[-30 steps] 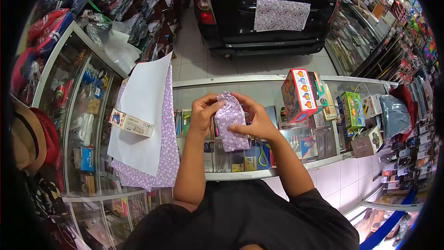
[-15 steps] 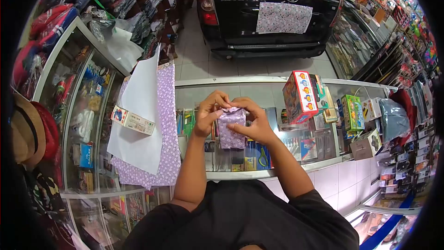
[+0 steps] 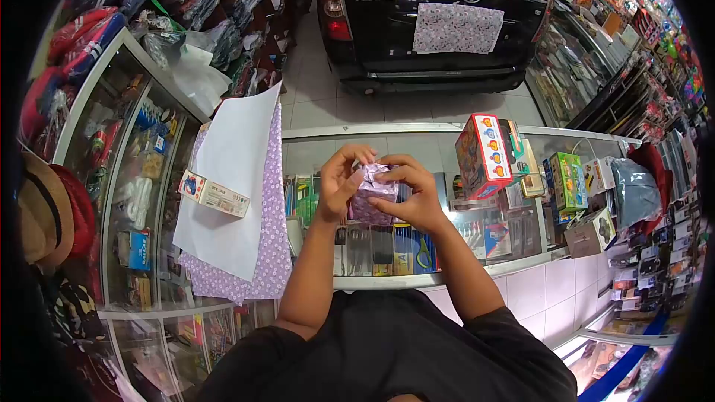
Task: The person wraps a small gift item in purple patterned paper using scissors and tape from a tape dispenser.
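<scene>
Between my hands, above the glass counter, is a small package wrapped in purple floral paper (image 3: 372,210). One end of it is turned up, with creased folds of paper showing. My left hand (image 3: 341,184) is closed on the package's left side, thumb and fingertips at the folded end. My right hand (image 3: 413,192) grips the right side, with its fingers over the top folds and its thumb on the near face. What the paper encloses is hidden.
The glass counter (image 3: 357,281) holds pens and scissors (image 3: 424,254) beneath its top. To the left lie purple floral sheets (image 3: 272,231), white paper (image 3: 223,242) and a small box (image 3: 216,195). Right of my hands stands a red toy box (image 3: 491,152). Beyond is a black car (image 3: 387,37).
The package has tipped so its folded end faces up and its long face looks shorter. My fingers have shifted over the folds. The white paper's upper edge at the left has moved right.
</scene>
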### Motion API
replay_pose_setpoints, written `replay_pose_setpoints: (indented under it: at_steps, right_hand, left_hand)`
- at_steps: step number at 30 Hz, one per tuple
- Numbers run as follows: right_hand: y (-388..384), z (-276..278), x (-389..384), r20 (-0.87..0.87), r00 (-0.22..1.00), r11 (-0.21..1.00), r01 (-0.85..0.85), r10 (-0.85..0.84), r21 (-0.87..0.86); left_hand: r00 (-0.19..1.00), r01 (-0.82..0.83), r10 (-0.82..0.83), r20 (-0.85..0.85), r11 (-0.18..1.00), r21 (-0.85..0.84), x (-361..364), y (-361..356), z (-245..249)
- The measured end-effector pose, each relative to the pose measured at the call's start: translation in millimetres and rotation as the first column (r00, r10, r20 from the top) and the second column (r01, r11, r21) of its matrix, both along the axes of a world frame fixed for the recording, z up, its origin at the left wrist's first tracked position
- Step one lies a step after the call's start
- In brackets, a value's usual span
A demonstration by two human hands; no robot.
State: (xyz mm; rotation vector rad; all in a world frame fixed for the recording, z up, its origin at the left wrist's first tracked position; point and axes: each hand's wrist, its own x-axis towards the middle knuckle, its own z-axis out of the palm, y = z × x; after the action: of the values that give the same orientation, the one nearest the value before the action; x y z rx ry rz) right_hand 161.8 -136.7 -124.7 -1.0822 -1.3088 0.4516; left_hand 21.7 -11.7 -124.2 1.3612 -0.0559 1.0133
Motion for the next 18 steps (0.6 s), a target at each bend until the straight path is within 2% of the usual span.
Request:
replay_pose_setpoints:
  at_steps: [1,3,4,7,11,13,18]
  right_hand:
    - [1.1,2.1,-0.1,0.059,0.998,1.0,0.019,-0.019,0.015]
    - [1.8,2.5,0.8,0.117,0.992,0.999,0.044,-0.047,0.03]
    - [1.9,1.2,1.4,0.121,0.992,0.999,0.038,-0.039,0.012]
    - [1.2,0.8,4.7,0.136,0.991,1.0,0.017,-0.015,-0.014]
    - [-0.6,2.1,5.9,0.034,0.996,0.996,-0.086,0.087,-0.008]
    - [-1.4,0.5,3.6,-0.289,0.948,0.987,-0.152,0.134,-0.042]
    - [-1.5,-0.6,3.7,-0.284,0.957,0.993,-0.084,0.058,-0.081]
  left_hand:
    - [1.0,0.0,0.0,0.0,1.0,0.002,-3.8,0.2,4.3]
    - [0.942,0.058,-0.095,-0.321,0.991,-0.124,-15.4,2.6,12.5]
    - [0.929,0.085,-0.091,-0.36,0.996,-0.034,-17.9,10.8,8.4]
    - [0.902,0.11,-0.132,-0.412,0.991,-0.076,-22.7,14.5,5.4]
    - [0.909,0.102,-0.1,-0.404,0.995,-0.018,-20.8,10.8,7.0]
    - [0.908,0.098,-0.11,-0.404,0.994,-0.051,-18.8,6.4,9.0]
    - [0.919,0.122,-0.167,-0.358,0.982,-0.144,-15.9,4.5,5.0]
